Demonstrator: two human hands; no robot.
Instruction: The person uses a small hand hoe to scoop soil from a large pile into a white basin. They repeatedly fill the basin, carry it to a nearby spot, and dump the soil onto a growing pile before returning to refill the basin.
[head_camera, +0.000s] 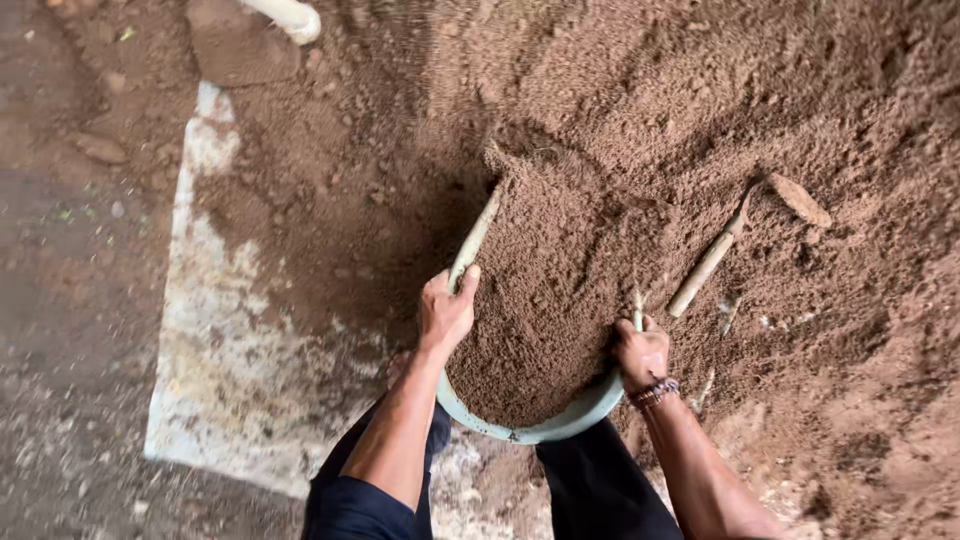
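The person held a round pale green basin (560, 425) with both hands; the basin was tilted on its edge against a large heap of brown soil (720, 130), and it was nearly full of the same soil, so only its near rim and part of its left rim showed. The left hand (445, 312) was on the left rim of the basin; its grip was closed around that rim, with the thumb pointing up along it. The right hand (640, 352) was on the right rim of the basin; its grip was closed there as well, and a thin pale stalk (637, 312) stood up just above the fingers; I could not tell if the hand held this stalk also. A beaded bracelet (654, 392) sat on the right wrist.

To the right of the basin, a hand tool with a pale wooden handle (705, 268) lay on the heap, its flat blade (800, 200) half covered by soil; it was near the basin but not touching it. To the left of the basin a worn whitish sheet (215, 360) lay flat on the ground, partly under scattered soil. Far above the basin on the left, the end of a white pipe (292, 15) was visible at the edge of the view. Just below the basin were the knees of the person in dark trousers (600, 490).
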